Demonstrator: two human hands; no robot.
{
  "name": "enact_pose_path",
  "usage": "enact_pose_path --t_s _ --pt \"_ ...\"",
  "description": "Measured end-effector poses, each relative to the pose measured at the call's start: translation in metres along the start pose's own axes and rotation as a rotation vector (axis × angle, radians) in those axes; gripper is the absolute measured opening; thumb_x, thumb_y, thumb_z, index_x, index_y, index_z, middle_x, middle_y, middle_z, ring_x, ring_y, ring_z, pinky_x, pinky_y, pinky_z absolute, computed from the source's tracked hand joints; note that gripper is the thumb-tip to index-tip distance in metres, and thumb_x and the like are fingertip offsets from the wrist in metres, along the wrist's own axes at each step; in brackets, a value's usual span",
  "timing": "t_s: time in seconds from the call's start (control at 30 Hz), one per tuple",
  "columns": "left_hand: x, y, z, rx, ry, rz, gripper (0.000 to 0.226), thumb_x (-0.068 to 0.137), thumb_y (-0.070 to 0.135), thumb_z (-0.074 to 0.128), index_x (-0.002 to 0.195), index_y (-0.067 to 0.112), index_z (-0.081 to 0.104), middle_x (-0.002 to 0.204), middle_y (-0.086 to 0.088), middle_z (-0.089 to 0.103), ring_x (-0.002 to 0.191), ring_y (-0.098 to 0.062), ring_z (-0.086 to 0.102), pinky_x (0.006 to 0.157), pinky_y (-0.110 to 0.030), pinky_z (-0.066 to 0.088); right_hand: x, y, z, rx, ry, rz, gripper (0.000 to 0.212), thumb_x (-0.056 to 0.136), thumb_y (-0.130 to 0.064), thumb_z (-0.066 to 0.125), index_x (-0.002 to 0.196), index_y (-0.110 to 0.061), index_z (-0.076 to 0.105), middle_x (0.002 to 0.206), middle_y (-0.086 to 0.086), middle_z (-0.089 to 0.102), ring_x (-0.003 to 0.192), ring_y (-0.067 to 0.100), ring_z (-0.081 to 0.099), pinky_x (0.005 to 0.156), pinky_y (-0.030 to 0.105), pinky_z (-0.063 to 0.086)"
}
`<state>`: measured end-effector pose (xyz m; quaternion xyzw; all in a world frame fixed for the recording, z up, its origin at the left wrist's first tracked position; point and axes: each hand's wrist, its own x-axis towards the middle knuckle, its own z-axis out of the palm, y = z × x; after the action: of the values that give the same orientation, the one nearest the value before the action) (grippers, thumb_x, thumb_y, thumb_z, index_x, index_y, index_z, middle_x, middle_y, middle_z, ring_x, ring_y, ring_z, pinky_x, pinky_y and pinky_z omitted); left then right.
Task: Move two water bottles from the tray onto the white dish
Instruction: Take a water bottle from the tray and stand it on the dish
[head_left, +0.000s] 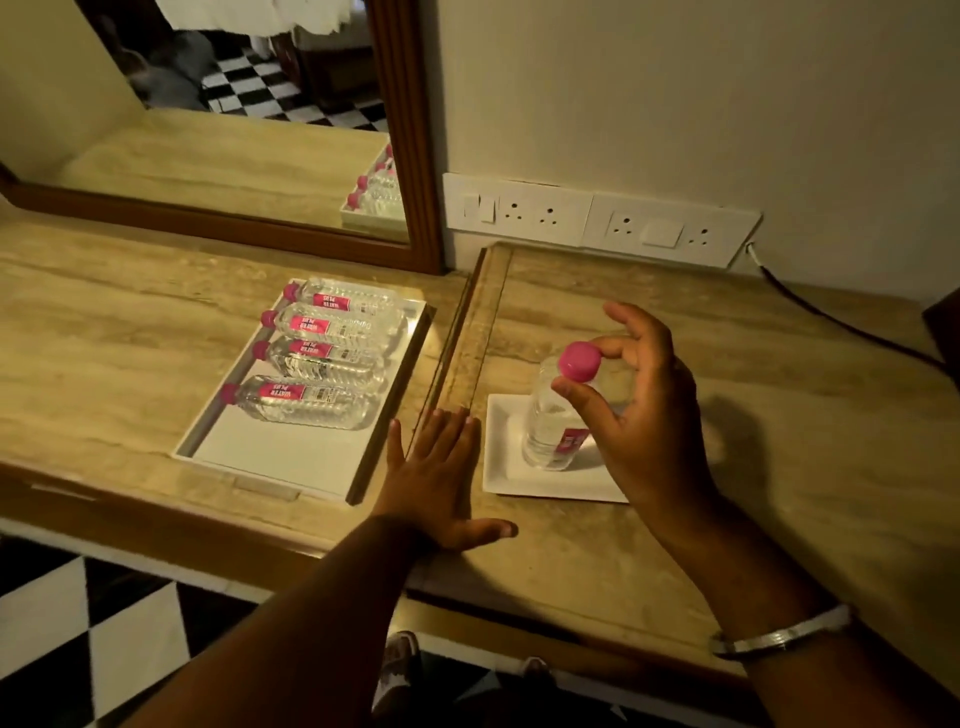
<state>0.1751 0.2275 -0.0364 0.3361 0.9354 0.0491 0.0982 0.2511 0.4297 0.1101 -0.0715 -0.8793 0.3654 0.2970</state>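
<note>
A clear water bottle (551, 415) with a pink cap and pink label stands upright on the white dish (506, 473) on the right counter. My right hand (639, 415) is around its top, thumb and fingers at the cap. Several more pink-capped bottles lie on their sides in the white tray (291, 457) on the left counter; the nearest bottle (306, 402) lies across the tray's middle. My left hand (441, 483) rests flat on the counter between tray and dish, fingers spread, holding nothing.
A wood-framed mirror (410, 130) leans at the back left. White wall sockets (597, 221) sit behind the dish, with a black cable (841, 322) running right. A raised strip (467, 343) divides the two counter levels. Checkered floor lies below the counter's front edge.
</note>
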Motion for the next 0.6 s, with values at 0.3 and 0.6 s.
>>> enact_pose_path --t_s 0.3,0.6 --pt "0.003 0.001 -0.004 0.027 -0.025 0.008 0.137 0.059 0.107 0.028 0.158 0.019 -0.006 0.166 -0.002 -0.012 0.148 -0.021 -0.026 0.109 -0.067 -0.027 0.002 0.008 -0.002 0.021 -0.067 0.057 0.068 0.083 -0.029 0.072 0.140 -0.008 0.041 0.115 0.006 0.065 0.106 0.014 0.054 0.092 0.053 0.048" --pt "0.009 -0.004 -0.002 0.017 -0.044 0.027 0.138 0.057 0.107 0.026 0.158 0.019 -0.008 0.167 -0.003 -0.014 0.148 -0.021 -0.026 0.109 -0.068 -0.026 -0.014 0.023 -0.005 0.068 -0.098 0.072 0.068 0.086 -0.037 0.067 0.142 -0.014 0.036 0.134 0.007 0.056 0.124 0.014 0.049 0.101 0.017 0.036"
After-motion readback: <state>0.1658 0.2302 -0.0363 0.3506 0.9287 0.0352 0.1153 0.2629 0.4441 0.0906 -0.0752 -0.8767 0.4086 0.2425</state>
